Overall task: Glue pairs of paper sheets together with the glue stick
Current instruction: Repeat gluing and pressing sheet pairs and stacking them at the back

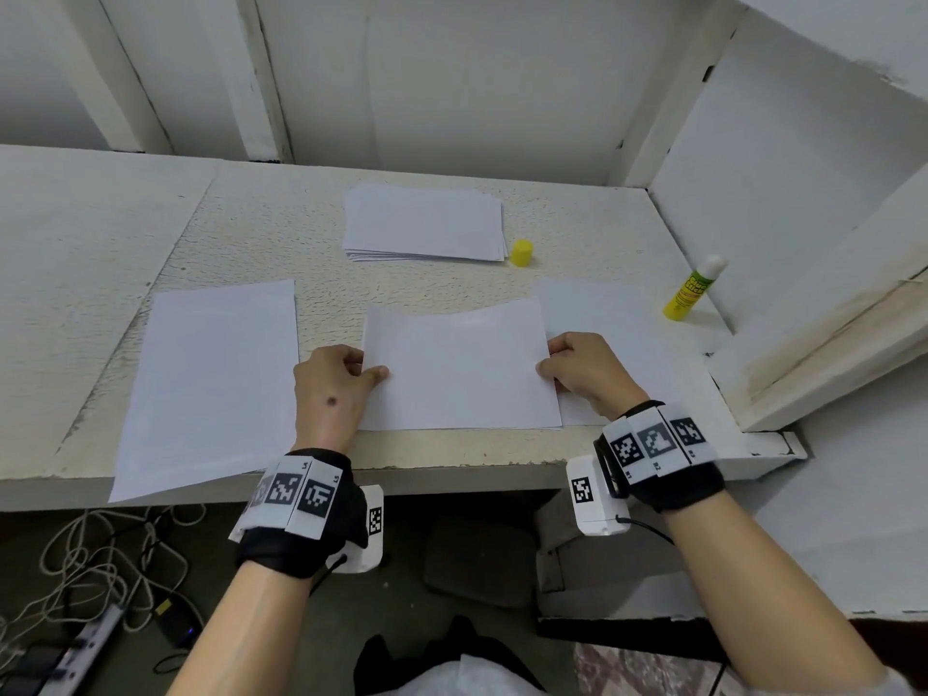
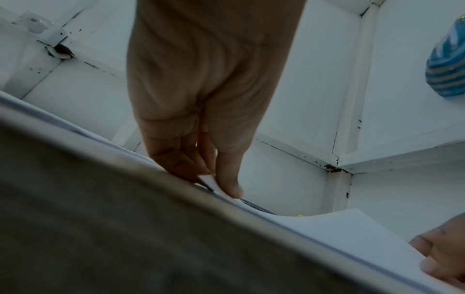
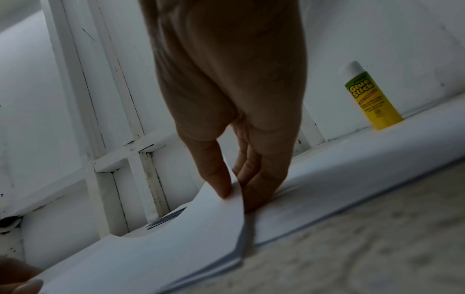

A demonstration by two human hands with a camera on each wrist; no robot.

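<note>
Your left hand point(image 1: 329, 389) pinches the left edge of the middle sheet point(image 1: 459, 369), thumb on top; your right hand point(image 1: 585, 369) pinches its right edge, bowing the paper upward. Another sheet point(image 1: 592, 303) lies under your right hand, a third sheet point(image 1: 211, 379) beside your left. Beyond your right hand the uncapped glue stick point(image 1: 693, 288) stands upright; its yellow cap point(image 1: 522, 252) and the paper stack point(image 1: 424, 223) sit farther ahead.
</note>
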